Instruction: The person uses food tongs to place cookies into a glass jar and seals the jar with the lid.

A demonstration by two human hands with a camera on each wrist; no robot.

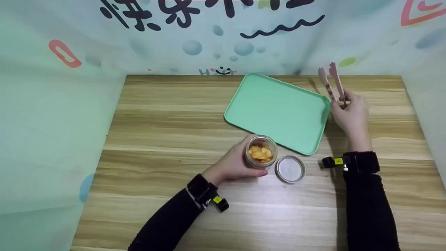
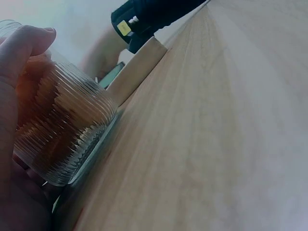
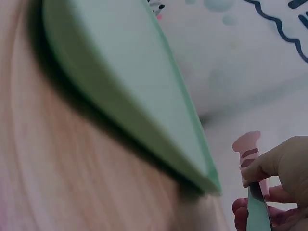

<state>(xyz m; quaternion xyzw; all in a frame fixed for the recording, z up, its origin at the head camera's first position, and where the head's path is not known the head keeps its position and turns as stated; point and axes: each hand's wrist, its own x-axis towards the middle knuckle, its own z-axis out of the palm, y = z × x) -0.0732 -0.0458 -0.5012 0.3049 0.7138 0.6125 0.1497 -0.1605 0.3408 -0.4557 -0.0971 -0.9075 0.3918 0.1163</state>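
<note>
My left hand (image 1: 237, 162) grips a clear jar (image 1: 274, 153) around its side, thumb and fingers wrapped on the wall. The left wrist view shows the jar's ribbed wall (image 2: 79, 115), with its base close to the table. Inside lie orange-yellow pieces (image 1: 260, 153) that look like chips. A round metal lid (image 1: 290, 169) lies just right of the jar. My right hand (image 1: 353, 111) holds pink tongs (image 1: 336, 79) near their lower end, tips pointing up and apart. In the right wrist view, thumb and fingers pinch the tongs, which show a green lower part (image 3: 259, 214).
A mint-green tray (image 1: 278, 111) with a low rim lies askew at the back of the wooden table (image 1: 167, 139). Its near edge is close to the jar, and its right corner to my right hand. A printed cloth backdrop (image 1: 167, 55) stands behind the table.
</note>
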